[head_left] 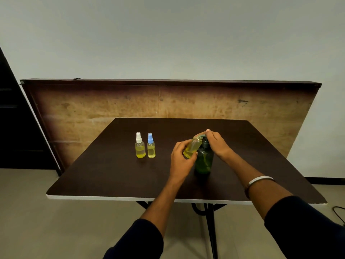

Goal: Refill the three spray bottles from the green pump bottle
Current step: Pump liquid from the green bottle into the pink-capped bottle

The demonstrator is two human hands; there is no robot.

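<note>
The green pump bottle (204, 161) stands upright right of the table's middle. My left hand (180, 159) grips a small clear bottle (193, 146) holding yellow liquid, tilted with its mouth up at the pump's spout. My right hand (216, 143) rests on top of the pump head, fingers lying over it. Two capped spray bottles stand side by side to the left: one with a white cap (140, 145), one with a blue cap (151, 146), both partly filled with yellow liquid. The tilted bottle's cap is not visible.
The dark brown table (112, 174) has a white front edge. A wooden board (93, 105) leans against the wall behind it. A black cable (338, 214) lies on the floor at the right.
</note>
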